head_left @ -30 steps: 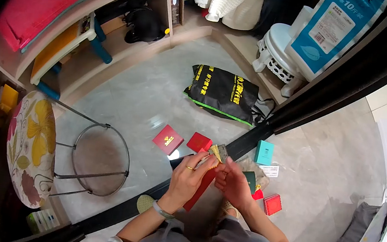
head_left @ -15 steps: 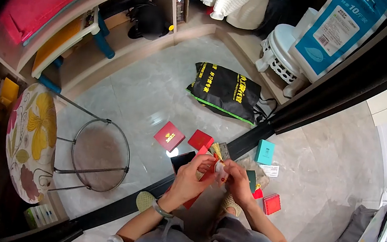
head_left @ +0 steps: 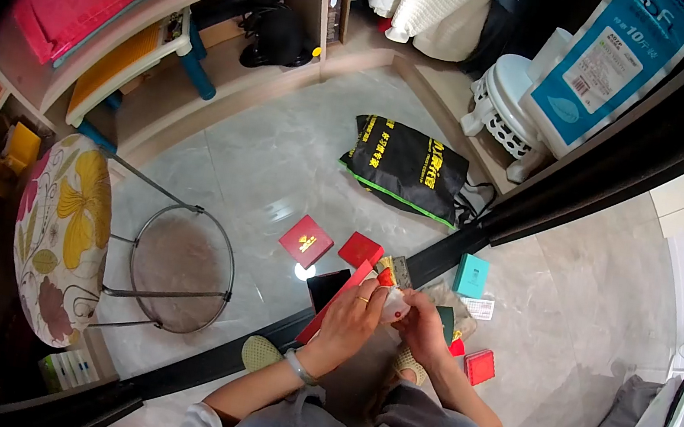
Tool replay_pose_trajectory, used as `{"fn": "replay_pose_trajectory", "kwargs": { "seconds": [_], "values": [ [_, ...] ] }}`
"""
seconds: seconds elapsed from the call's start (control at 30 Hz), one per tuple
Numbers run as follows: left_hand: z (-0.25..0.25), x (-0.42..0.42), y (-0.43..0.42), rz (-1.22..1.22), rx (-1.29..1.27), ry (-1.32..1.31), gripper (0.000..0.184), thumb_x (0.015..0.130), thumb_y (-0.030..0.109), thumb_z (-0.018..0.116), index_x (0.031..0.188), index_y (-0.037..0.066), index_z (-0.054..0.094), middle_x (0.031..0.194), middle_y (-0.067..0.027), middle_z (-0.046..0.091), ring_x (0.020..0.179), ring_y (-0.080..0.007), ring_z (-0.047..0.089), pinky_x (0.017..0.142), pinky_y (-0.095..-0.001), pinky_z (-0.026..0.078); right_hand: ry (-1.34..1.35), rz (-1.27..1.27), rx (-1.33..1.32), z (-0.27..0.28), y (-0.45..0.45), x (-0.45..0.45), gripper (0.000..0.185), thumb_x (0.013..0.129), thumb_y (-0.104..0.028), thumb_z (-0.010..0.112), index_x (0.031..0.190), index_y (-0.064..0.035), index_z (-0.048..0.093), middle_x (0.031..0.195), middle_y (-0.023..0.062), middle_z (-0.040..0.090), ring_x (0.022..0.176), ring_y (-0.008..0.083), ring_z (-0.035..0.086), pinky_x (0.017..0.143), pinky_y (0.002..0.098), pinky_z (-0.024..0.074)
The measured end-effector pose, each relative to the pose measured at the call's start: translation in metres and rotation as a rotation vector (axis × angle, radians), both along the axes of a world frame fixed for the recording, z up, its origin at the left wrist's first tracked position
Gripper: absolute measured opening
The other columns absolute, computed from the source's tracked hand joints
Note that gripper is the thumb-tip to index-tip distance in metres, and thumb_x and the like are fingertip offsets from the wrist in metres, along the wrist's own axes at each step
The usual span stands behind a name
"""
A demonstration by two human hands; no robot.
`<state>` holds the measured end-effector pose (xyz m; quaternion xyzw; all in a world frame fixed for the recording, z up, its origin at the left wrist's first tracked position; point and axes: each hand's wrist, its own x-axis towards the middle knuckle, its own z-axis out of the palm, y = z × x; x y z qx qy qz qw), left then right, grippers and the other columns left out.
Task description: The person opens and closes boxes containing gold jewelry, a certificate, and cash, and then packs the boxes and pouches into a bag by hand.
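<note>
A small clear plastic bag with red marks [head_left: 394,307] is pinched between my two hands, low over the floor. My left hand [head_left: 347,321], with a ring and a bracelet, has its fingers closed at the bag's left side. The fingers of my right hand [head_left: 424,323] grip its right side. Beside my left hand a long red flat piece [head_left: 327,309] stands at a slant; whether that hand holds it too, I cannot tell. Around them lie a dark red box [head_left: 306,241], a red box [head_left: 360,251], a black box [head_left: 325,287] and a dark green box [head_left: 445,322].
To the right are a teal box [head_left: 470,275], a white printed card [head_left: 480,309] and a small red box [head_left: 479,367]. A black drawstring bag [head_left: 405,168] lies ahead. A flowered stool [head_left: 63,240] is at left. The dark door track [head_left: 253,347] crosses the floor.
My left hand has turned so its back shows more, and the long red piece beside it is more visible. The bag stays between both hands. The whole view has shifted slightly.
</note>
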<state>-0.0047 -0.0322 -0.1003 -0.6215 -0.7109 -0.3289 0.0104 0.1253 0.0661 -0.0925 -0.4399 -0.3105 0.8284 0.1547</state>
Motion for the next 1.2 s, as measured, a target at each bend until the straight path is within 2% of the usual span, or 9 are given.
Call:
{"fn": "replay_pose_trajectory", "kwargs": {
  "seconds": [0.13,0.23,0.3,0.33,0.53,0.67,0.73,0.83,1.2],
  "values": [
    [-0.001,0.002,0.001,0.003,0.028,-0.112,0.026,0.082,0.002,0.063,0.108,0.000,0.060,0.105,-0.0129,0.058,0.092,-0.0301,0.064,0.077,-0.0378,0.054,-0.009,0.041,0.022,-0.009,0.004,0.005,0.019,0.089,-0.030,0.055,0.095,-0.0119,0.059,0.083,-0.0001,0.057,0.072,0.0106,0.049,0.060,0.0260,0.0346],
    [0.000,0.002,-0.002,0.016,-0.133,-0.283,0.024,0.082,0.002,0.064,0.105,0.000,0.062,0.105,-0.0129,0.059,0.092,-0.0314,0.064,0.078,-0.0387,0.054,-0.083,-0.022,0.036,-0.017,0.007,0.011,0.018,0.091,-0.025,0.054,0.097,-0.0090,0.059,0.085,0.0011,0.057,0.070,0.0107,0.049,0.059,0.0244,0.0348],
    [-0.004,0.001,-0.002,0.026,-0.132,-0.292,0.021,0.082,0.003,0.064,0.102,-0.001,0.064,0.104,-0.0129,0.060,0.091,-0.0325,0.064,0.078,-0.0393,0.054,-0.029,-0.201,0.257,-0.006,0.008,0.010,0.020,0.092,-0.019,0.052,0.103,-0.0033,0.059,0.087,0.0035,0.057,0.069,0.0113,0.049,0.061,0.0244,0.0378],
    [-0.005,0.001,-0.001,0.026,-0.133,-0.293,0.021,0.082,0.003,0.064,0.102,-0.001,0.064,0.104,-0.0129,0.060,0.091,-0.0325,0.064,0.078,-0.0393,0.054,0.006,-0.206,0.322,-0.002,0.009,0.012,0.023,0.095,-0.011,0.050,0.112,0.0027,0.057,0.094,0.0073,0.059,0.076,0.0132,0.055,0.068,0.0253,0.0448],
    [-0.004,0.002,0.001,0.026,-0.162,-0.402,0.025,0.080,0.010,0.069,0.103,0.000,0.065,0.103,-0.0139,0.061,0.089,-0.0344,0.064,0.077,-0.0413,0.053,0.159,0.112,0.376,0.040,0.003,0.003,0.028,0.096,0.000,0.044,0.121,0.0064,0.055,0.110,0.0129,0.063,0.100,0.0200,0.062,0.091,0.0292,0.0485],
    [-0.003,0.001,0.001,0.057,-0.206,-0.436,0.031,0.078,0.013,0.072,0.105,-0.001,0.065,0.104,-0.0143,0.062,0.087,-0.0348,0.064,0.076,-0.0421,0.053,0.133,0.185,0.348,0.037,-0.002,0.004,0.029,0.096,0.000,0.044,0.122,0.0060,0.055,0.110,0.0134,0.064,0.106,0.0212,0.061,0.098,0.0329,0.0458],
    [0.000,0.000,0.001,0.074,-0.240,-0.460,0.032,0.078,0.014,0.073,0.105,-0.001,0.064,0.104,-0.0144,0.062,0.086,-0.0349,0.064,0.075,-0.0420,0.053,0.208,0.130,0.132,0.034,-0.003,0.005,0.032,0.096,-0.003,0.044,0.125,0.0077,0.054,0.117,0.0148,0.062,0.111,0.0221,0.059,0.103,0.0330,0.0428],
    [0.002,-0.002,0.001,0.082,-0.285,-0.521,0.035,0.077,0.013,0.074,0.107,-0.002,0.064,0.105,-0.0151,0.062,0.084,-0.0342,0.065,0.075,-0.0410,0.054,0.181,0.126,0.071,0.042,-0.002,0.004,0.034,0.096,-0.005,0.044,0.126,0.0088,0.052,0.123,0.0159,0.059,0.118,0.0223,0.055,0.106,0.0320,0.0398],
    [-0.002,-0.003,0.000,0.052,-0.254,-0.524,0.036,0.075,0.007,0.073,0.108,-0.003,0.064,0.103,-0.0160,0.062,0.086,-0.0339,0.065,0.076,-0.0406,0.053,0.203,0.130,-0.077,0.036,-0.003,0.004,0.036,0.097,-0.009,0.044,0.127,0.0080,0.051,0.127,0.0148,0.057,0.121,0.0217,0.054,0.110,0.0318,0.0369]
  ]
}}
